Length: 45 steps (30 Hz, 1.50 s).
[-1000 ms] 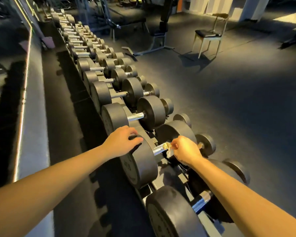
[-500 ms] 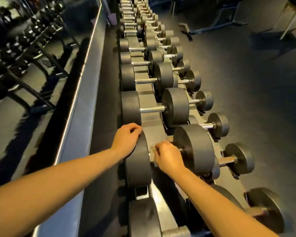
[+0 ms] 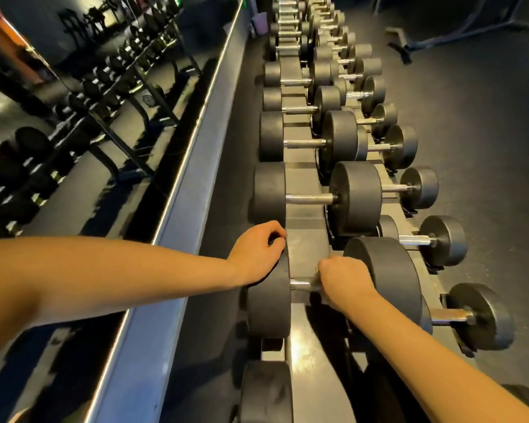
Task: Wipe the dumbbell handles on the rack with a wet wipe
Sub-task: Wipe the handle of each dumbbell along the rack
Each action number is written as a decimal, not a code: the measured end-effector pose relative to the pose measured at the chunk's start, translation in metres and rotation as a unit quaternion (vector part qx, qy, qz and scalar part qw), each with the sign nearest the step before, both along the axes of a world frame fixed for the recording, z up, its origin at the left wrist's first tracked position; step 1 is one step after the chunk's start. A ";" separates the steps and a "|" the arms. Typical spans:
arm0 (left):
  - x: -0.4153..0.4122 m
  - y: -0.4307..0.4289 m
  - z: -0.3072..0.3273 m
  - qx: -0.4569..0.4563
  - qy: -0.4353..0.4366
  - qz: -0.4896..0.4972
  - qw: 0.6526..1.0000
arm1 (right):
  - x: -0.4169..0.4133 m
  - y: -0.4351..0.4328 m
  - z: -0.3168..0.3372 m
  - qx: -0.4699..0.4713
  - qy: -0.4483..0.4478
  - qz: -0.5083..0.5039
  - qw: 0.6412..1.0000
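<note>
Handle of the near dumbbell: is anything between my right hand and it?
Nothing visible. The right hand is already curled round the handle; the left hand grips that dumbbell's left head, off the handle.

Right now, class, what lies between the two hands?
In the head view, a short bare stretch of handle and the grey rack shelf show between the left hand, holding the dumbbell head, and the right hand, gripping the handle.

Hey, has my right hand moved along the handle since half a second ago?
Yes. The right hand slid along the handle away from the head under the left hand, toward the other head, baring more metal.
</note>
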<state>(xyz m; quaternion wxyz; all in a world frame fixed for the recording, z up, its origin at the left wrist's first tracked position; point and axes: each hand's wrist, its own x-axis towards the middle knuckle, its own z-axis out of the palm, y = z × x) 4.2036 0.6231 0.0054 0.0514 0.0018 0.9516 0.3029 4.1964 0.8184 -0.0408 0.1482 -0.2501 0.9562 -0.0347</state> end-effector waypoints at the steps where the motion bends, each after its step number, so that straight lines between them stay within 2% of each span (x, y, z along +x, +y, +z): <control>1: 0.000 0.000 -0.001 0.000 0.001 0.000 1.000 | -0.001 0.000 0.000 0.009 -0.002 -0.004 1.000; 3: 0.001 0.002 0.000 -0.007 0.001 0.000 1.000 | 0.001 -0.011 -0.002 -0.027 -0.021 -0.012 0.999; 7: 0.001 0.005 0.003 -0.016 0.007 0.005 1.000 | 0.015 -0.040 -0.008 -0.199 -0.080 -0.064 0.975; 9: 0.001 0.006 0.005 -0.024 0.007 0.004 1.000 | 0.019 -0.040 -0.013 -0.234 -0.073 -0.073 0.967; 11: 0.002 0.006 0.005 -0.026 0.012 0.008 1.000 | 0.024 -0.033 -0.014 -0.224 -0.055 -0.053 0.972; 14: 0.003 0.007 0.003 -0.027 0.015 0.009 0.999 | 0.024 -0.018 -0.010 -0.152 -0.013 -0.012 0.988; 19: 0.001 0.004 0.001 -0.026 0.013 0.002 1.000 | 0.015 0.006 -0.006 -0.006 0.006 -0.041 0.999; 21: 0.001 0.004 -0.002 -0.025 0.017 0.008 1.000 | 0.018 0.000 -0.007 -0.005 0.001 -0.060 0.998; 22: 0.001 0.004 -0.003 -0.025 0.019 0.011 0.999 | 0.021 -0.008 -0.008 -0.041 -0.005 -0.073 0.996; 25: 0.001 0.004 -0.005 -0.025 0.029 0.018 0.999 | 0.032 -0.034 -0.015 -0.229 -0.041 -0.113 0.966; 27: 0.000 0.003 -0.006 -0.021 0.034 0.018 0.999 | 0.042 -0.042 -0.023 -0.297 -0.041 -0.128 0.945; 31: -0.001 0.001 -0.009 -0.022 0.039 0.009 0.999 | 0.055 -0.021 -0.038 -0.306 -0.001 -0.116 0.945; 36: -0.005 0.000 -0.010 -0.040 0.039 -0.012 0.998 | 0.052 -0.012 -0.043 -0.310 0.074 -0.330 0.889; 39: -0.003 0.000 -0.009 -0.033 0.045 -0.005 0.998 | 0.060 -0.031 -0.042 -0.340 0.071 -0.385 0.855; 42: -0.002 0.000 -0.009 -0.029 0.052 0.002 0.998 | 0.072 -0.054 -0.042 -0.406 -0.037 -0.292 0.865; 44: -0.003 -0.001 -0.011 -0.024 0.051 0.003 0.998 | 0.066 -0.048 -0.040 -0.366 -0.036 -0.210 0.906; 45: -0.003 -0.001 -0.011 -0.023 0.051 0.002 0.998 | 0.058 -0.042 -0.036 -0.302 -0.018 -0.176 0.937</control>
